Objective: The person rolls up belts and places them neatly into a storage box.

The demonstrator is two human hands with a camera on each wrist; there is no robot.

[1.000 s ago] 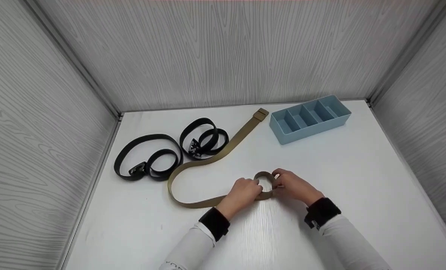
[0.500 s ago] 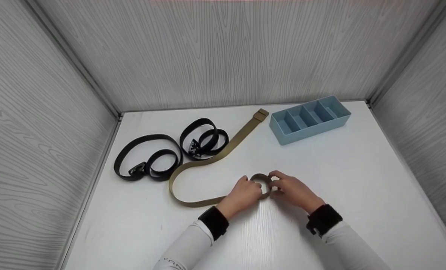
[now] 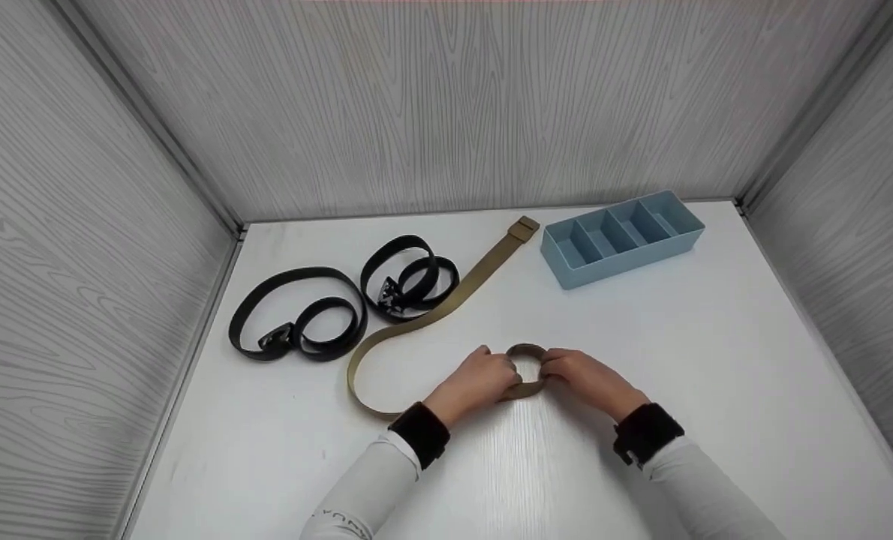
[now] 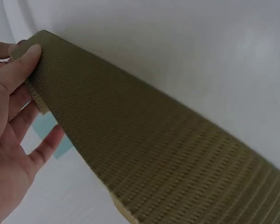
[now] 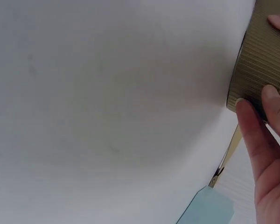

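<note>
White bench [image 3: 754,360] under the work; take a clock face centred on the small loop [image 3: 525,349], with twelve toward the back wall [image 3: 446,112]. Nearest, at eight to nine o'clock, the left hand [image 3: 476,382] has its thumb and fingers clasped on the tan belt [image 3: 486,270]; at three, the right hand [image 3: 585,379] pinches the loop's other side. To shape this turn well, I would match both grips in height, so the webbing's edges sit level on the bench, and feed slack from the left without twisting it. From the loop the belt runs out past nine, curves back, and ends in its buckle [image 3: 524,229] at twelve. Farther off lie two black belts, one [image 3: 296,273] between nine and ten, the other [image 3: 404,242] near ten; pull gently, since the tan strap passes right alongside the latter. At one sits a blue four-compartment tray [image 3: 630,261]
</note>
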